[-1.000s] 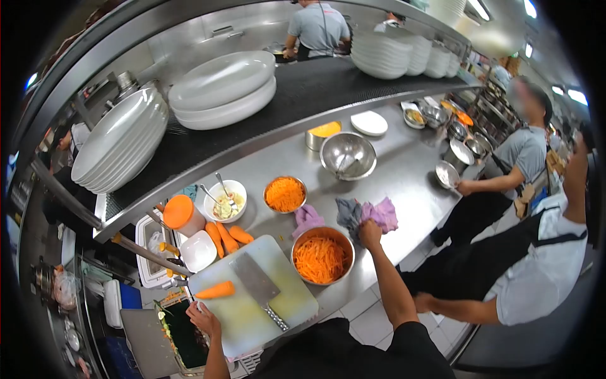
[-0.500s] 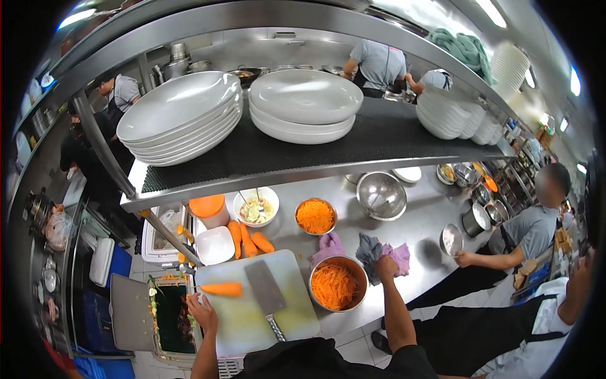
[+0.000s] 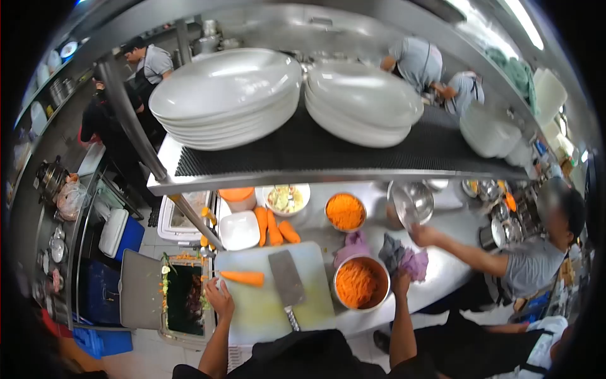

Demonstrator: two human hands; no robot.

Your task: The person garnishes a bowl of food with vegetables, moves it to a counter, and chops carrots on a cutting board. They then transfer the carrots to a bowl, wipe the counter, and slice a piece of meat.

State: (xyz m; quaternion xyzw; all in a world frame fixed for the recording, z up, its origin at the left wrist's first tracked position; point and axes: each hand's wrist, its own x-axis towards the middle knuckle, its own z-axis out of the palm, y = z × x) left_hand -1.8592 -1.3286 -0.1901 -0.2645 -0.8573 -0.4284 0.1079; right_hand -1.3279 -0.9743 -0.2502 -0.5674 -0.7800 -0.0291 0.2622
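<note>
Resting on the near-left edge of the cutting board (image 3: 255,312), left hand (image 3: 220,297) is flat-ish, fingers loosely bent and spread, nothing held. Just beyond its fingertips, on the board, lies a peeled carrot (image 3: 243,278), crosswise, not touching the hand. Further to the hand's right a cleaver (image 3: 286,281) lies flat on the board, handle pointing back at the person. To the hand's left, off the counter and lower down, a waste bin (image 3: 136,297) with peelings and scraps inside.

Right hand (image 3: 400,281) is pressed into a purple cloth (image 3: 418,264), with a grey cloth (image 3: 391,251) bunched right against it on the far side. Fingers are buried in the fabric, so cannot tell how tightly they close. Just left of this hand, touching distance, a steel bowl (image 3: 361,283) full of shredded carrot sits on the counter beside the board. Beyond that bowl a second purple rag (image 3: 352,245), then a smaller bowl (image 3: 345,211) of shredded carrot.

Further out from the left hand, past the board: white square dish (image 3: 238,230), three whole carrots (image 3: 274,228), orange-lidded tub (image 3: 237,194), white bowl (image 3: 287,197) with mixed food. Far right of the right hand, a co-worker's hand (image 3: 421,235) tips a large mixing bowl (image 3: 411,202). Overhead shelf (image 3: 315,161) carries stacked white plates (image 3: 227,104).
</note>
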